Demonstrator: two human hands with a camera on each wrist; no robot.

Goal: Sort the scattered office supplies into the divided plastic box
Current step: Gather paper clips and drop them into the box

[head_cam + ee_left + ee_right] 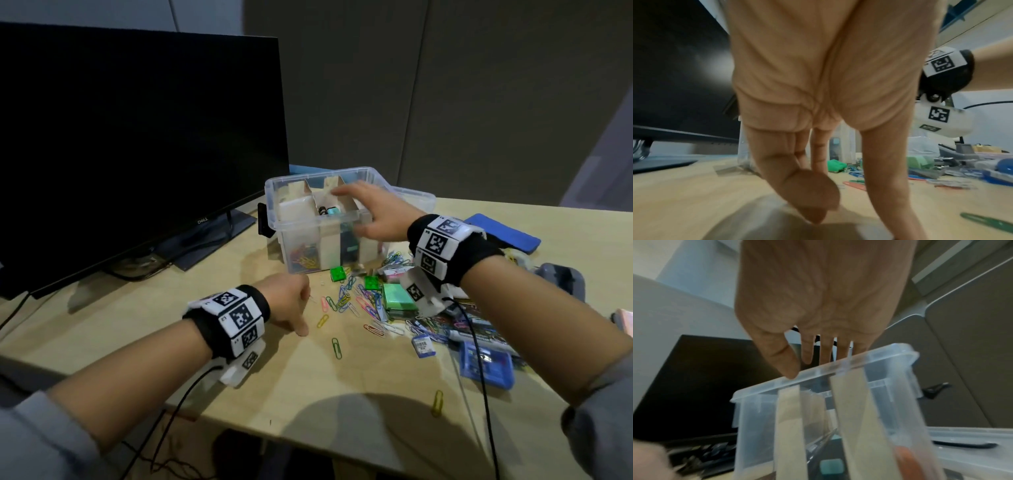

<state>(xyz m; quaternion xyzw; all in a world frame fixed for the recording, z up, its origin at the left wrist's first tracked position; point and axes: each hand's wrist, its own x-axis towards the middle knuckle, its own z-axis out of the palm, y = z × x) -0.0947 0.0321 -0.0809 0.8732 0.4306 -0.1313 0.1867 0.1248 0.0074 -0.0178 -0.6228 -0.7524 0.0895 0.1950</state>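
The clear divided box (281, 205) stands mid-table with cardboard dividers (317, 202). Coloured paper clips (305, 257) lie in its left compartment and a teal item (332, 210) in the middle one. My right hand (363, 209) hovers over the box, fingers straight and spread, holding nothing. In the right wrist view that right hand (818, 356) is just above the box rim (890, 352). My left hand (291, 305) rests on the table left of the scattered clips (346, 301), fingers loosely curled, thumb on the wood. The left hand (813, 194) shows nothing in it.
A dark monitor (137, 154) fills the left. Two green blocks (337, 274), a green box (399, 296), a blue case (486, 368) and a blue pouch (503, 233) lie right of the box. The box lid (414, 198) lies behind. Single clips (336, 347) lie nearer me.
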